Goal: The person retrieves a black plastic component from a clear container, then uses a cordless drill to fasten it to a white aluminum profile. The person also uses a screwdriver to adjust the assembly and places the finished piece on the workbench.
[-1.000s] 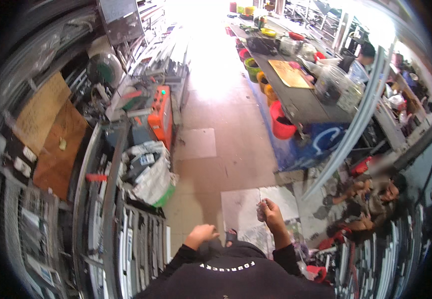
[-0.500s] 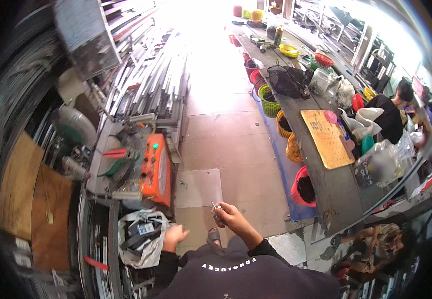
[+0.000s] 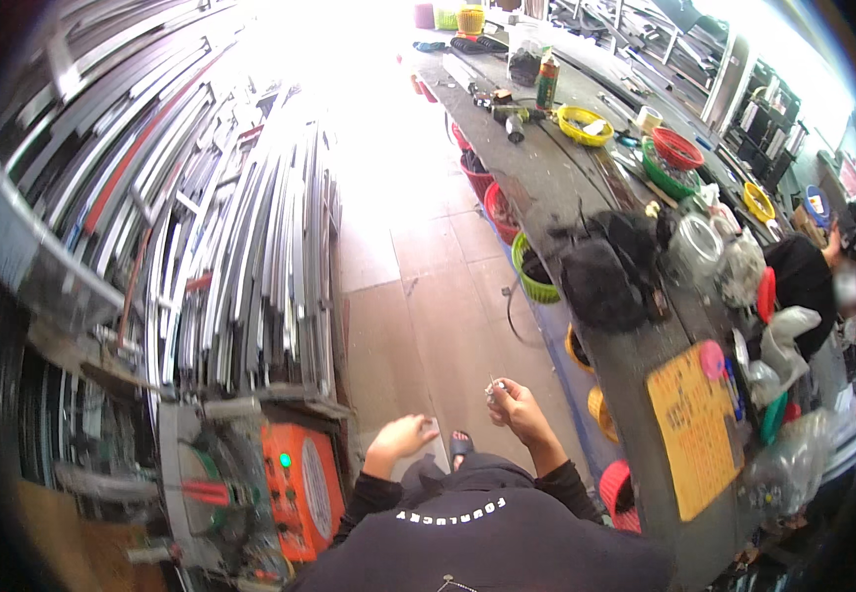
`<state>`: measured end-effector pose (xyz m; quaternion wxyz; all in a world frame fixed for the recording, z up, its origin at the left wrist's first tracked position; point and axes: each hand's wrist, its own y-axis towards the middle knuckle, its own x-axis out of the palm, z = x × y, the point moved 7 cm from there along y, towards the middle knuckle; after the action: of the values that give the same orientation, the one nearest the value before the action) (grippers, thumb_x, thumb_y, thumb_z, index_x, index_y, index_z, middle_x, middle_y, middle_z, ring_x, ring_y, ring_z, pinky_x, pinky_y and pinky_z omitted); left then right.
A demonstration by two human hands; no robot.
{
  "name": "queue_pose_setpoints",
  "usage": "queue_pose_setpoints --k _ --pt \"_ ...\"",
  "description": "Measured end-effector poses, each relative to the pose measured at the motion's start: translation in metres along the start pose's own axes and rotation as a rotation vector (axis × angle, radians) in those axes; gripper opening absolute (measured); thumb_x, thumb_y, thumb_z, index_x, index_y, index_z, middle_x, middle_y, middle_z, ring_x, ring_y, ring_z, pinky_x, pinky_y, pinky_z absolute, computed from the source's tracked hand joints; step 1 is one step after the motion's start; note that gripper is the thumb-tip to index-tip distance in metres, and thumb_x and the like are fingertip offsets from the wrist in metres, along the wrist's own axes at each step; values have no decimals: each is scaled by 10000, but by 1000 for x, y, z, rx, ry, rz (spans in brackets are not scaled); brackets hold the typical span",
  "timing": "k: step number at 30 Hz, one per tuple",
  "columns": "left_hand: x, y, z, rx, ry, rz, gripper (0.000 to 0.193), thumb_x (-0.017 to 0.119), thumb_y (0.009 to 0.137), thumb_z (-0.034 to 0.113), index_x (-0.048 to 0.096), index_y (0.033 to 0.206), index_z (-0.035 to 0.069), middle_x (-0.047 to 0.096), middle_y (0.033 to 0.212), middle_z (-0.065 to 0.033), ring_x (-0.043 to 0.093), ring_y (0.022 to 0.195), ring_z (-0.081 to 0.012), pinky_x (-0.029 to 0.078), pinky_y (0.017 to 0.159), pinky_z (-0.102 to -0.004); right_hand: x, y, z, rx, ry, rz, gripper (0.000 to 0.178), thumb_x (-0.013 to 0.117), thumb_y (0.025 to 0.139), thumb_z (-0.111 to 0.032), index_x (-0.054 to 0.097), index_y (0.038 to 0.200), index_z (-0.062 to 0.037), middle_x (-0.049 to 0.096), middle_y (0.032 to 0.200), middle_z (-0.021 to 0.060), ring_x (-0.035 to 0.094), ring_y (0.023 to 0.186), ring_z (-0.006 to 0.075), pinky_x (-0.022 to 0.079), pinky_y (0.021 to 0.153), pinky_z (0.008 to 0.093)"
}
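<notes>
head view, and i'm standing right here: what's that right hand [image 3: 520, 407] got?

- some small metallic bit [image 3: 493, 393], pinched in the fingers. too tiny for me to say what it is. it's up over the tiled floor [image 3: 428, 335], left of the surface [image 3: 546, 173] and apart from it.

ok and the left hand [image 3: 400, 440]?

- fingers loosely bent, kinda open, also over the floor. it's the one nearer that orange machine [image 3: 304, 493] with the green light [image 3: 286, 460].

lol that surface is packed tho

- yeah, yellowish board [image 3: 689, 434] at the near end, black bag [image 3: 605, 281] just past it, yellow basket [image 3: 584, 125] farther off.

and beyond the machine?

- long metal bars [image 3: 260, 257], loads of them, lying side by side.
</notes>
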<state>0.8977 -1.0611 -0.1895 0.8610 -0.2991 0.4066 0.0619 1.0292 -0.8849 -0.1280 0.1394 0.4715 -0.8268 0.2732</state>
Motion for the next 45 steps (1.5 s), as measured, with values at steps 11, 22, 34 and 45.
queue_pose_setpoints --k 11,22,34,45 --pt "-198 187 -220 -412 -193 -1 558 641 955 457 638 1291 11 725 1128 -198 707 1033 -319 539 897 -404 25 370 -200 -373 -97 120 176 573 1055 -229 584 1001 -62 526 754 -15 500 611 74 392 526 229" --pt "-541 505 -85 430 -82 221 323 639 972 288 659 1180 42 704 1078 -157 677 1023 -312 519 904 -409 -149 459 -391 -440 -965 1266 224 571 1046 -238 598 1014 -18 613 697 100 579 587 221 440 543 373" --pt "-700 741 78 810 -254 256 133 650 943 92 719 1041 36 728 989 -116 695 952 -295 524 862 -359 -211 549 -431 74 -1329 1349 163 583 1009 -187 579 1054 -31 696 976 189 657 927 425 502 746 487" --pt "-747 888 171 1299 -288 -9 181 619 945 163 715 1016 28 721 983 -117 676 977 -309 503 899 -395 -145 579 -500 18 -1234 1693 305 753 844 -106 669 1132 -49 627 1119 148 618 1040 373 487 896 443"
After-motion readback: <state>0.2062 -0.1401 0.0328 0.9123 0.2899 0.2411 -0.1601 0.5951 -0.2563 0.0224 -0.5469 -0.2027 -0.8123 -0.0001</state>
